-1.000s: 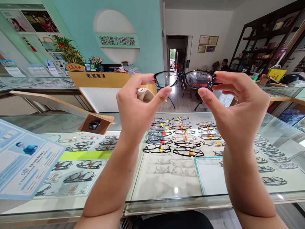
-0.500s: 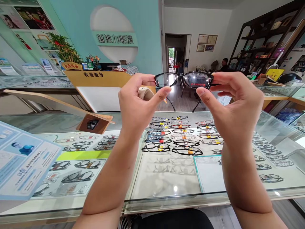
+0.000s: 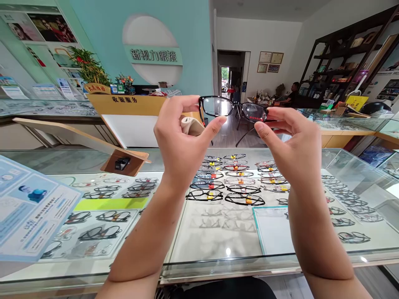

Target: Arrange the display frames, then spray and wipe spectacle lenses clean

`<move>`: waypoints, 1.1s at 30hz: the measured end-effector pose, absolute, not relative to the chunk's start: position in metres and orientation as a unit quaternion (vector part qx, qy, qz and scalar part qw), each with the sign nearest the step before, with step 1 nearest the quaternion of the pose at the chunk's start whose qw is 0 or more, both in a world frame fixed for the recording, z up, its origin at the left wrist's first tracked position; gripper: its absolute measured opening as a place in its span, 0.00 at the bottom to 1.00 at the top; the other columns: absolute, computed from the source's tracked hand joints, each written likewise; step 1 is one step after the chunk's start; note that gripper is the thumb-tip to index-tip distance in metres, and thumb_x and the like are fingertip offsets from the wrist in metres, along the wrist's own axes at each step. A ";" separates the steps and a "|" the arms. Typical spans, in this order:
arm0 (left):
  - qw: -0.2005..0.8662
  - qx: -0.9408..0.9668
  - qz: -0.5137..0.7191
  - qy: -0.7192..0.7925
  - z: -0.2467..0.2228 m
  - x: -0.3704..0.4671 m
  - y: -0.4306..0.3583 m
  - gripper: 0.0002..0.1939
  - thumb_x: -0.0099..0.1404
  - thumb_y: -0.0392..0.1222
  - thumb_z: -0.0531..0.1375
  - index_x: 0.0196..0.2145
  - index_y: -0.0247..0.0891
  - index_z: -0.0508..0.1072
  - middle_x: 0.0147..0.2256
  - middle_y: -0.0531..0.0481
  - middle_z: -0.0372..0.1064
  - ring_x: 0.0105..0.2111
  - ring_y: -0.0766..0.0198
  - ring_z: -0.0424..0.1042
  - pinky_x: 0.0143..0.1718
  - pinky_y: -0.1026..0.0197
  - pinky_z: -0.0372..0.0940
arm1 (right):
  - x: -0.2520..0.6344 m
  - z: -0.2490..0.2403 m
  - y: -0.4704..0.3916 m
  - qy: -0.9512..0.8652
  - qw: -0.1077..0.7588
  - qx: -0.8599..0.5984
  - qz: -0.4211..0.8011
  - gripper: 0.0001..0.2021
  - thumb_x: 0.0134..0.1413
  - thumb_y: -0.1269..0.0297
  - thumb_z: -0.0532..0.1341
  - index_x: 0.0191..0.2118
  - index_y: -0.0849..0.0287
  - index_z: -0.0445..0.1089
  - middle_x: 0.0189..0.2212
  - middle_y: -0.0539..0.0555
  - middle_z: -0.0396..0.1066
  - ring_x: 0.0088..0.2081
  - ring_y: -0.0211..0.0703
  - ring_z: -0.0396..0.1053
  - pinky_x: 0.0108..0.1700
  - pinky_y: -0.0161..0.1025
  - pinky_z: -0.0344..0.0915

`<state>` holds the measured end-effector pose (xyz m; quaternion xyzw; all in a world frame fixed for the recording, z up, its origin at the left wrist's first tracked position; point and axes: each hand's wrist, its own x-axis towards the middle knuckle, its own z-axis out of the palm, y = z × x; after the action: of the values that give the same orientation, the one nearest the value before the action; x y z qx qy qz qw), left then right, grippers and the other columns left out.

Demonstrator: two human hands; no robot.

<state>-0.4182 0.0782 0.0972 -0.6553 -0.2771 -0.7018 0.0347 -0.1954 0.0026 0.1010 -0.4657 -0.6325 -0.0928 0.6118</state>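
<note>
A pair of black-framed glasses (image 3: 237, 104) is held up at eye level above the glass counter, its temples pointing down and away. My left hand (image 3: 187, 137) pinches the left end of the frame between thumb and fingers. A beige cloth (image 3: 190, 126) is tucked in the same palm. At the other end, my right hand (image 3: 286, 143) grips the rim beside the lens that bears red lettering. Below, rows of glasses (image 3: 245, 199) lie inside the display case (image 3: 202, 245), several with yellow or red tags.
A wooden stand (image 3: 124, 162) and a blue leaflet (image 3: 34, 207) occupy the counter's left side. A white board with a teal edge (image 3: 274, 228) is at the right. Farther back are a cashier desk (image 3: 131, 124), a seated person (image 3: 292, 95) and shelves (image 3: 343, 62).
The glasses have turned, with their right end now farther away and slightly lower. My right hand has shifted left and a little down; my left hand has barely moved.
</note>
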 end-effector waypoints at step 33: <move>-0.152 -0.678 -0.659 -0.287 0.094 -0.416 0.097 0.31 0.62 0.74 0.74 0.52 0.52 0.79 0.45 0.49 0.83 0.25 0.65 0.69 0.20 0.57 0.58 | -0.201 0.094 0.014 -0.619 0.625 -0.390 -0.272 0.19 0.74 0.51 0.64 0.65 0.45 0.72 0.57 0.60 0.76 0.59 0.61 0.76 0.55 0.64 0.80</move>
<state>-0.4155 0.0975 0.0944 -0.6782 -0.2868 -0.6594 -0.1520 -0.2006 0.0140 0.0941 -0.3898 -0.6190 -0.2718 0.6253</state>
